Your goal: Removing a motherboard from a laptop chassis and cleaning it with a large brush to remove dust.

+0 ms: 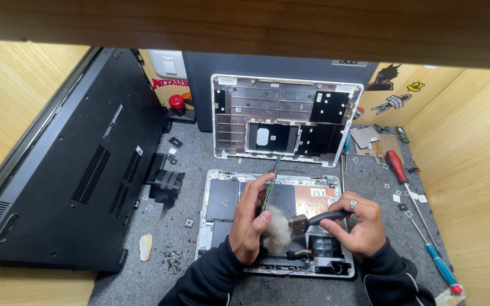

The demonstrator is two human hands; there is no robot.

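While the opened white laptop chassis (222, 226) lies flat in the lower middle of the frame, the left hand (249, 222) is closed around a narrow green circuit board (270, 190), fingers curled on its edge, holding it upright over the chassis. The right hand (357, 222) pinches the black handle of a small brush with pale, fluffy bristles (290, 225), thumb and fingers shut on it, a ring showing on one finger. The bristles sit right against the lower part of the board, beside the left palm. Above them, centre frame, a white laptop bottom cover (287, 118) leans against the back wall. A big black laptop base panel (80, 164) leans at the left. At the right edge lie a red-handled screwdriver (397, 166) and a blue-handled screwdriver (436, 262) on the grey felt mat (165, 266).
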